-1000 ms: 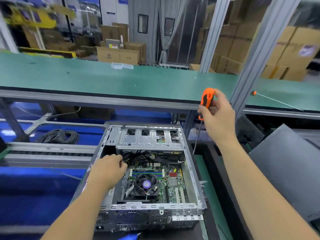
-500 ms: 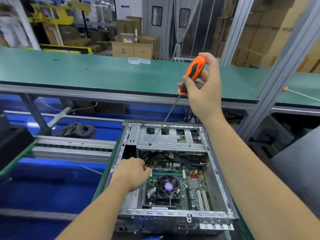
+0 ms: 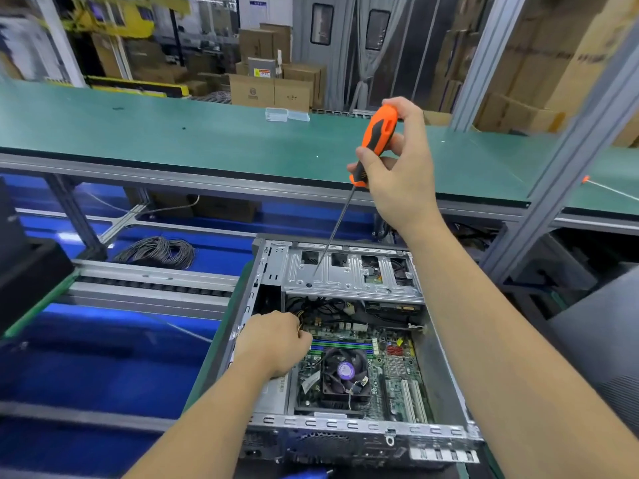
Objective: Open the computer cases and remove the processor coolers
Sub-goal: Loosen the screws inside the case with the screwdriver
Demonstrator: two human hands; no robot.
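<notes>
- Computer case (image 3: 439, 371): lid off, lying on the lower bench; processor cooler (image 3: 343, 373) seated on the motherboard.
- Right hand (image 3: 401, 167): fingers wrapped round the screwdriver (image 3: 375, 143), raised above the case.
- Left hand (image 3: 273, 344): curled inside the case, pinching cables (image 3: 311, 307) beside the cooler.

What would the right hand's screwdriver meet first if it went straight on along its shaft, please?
Probably the metal drive cage of the open computer case: the screwdriver in the right hand points at its top plate, though depth is unclear.

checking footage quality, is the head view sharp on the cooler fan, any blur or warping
Head view: the cooler fan and screwdriver read fairly sharp; the blue area at lower left is smeared; wide-angle warping bends the green bench edge and leans the frame posts.
</notes>
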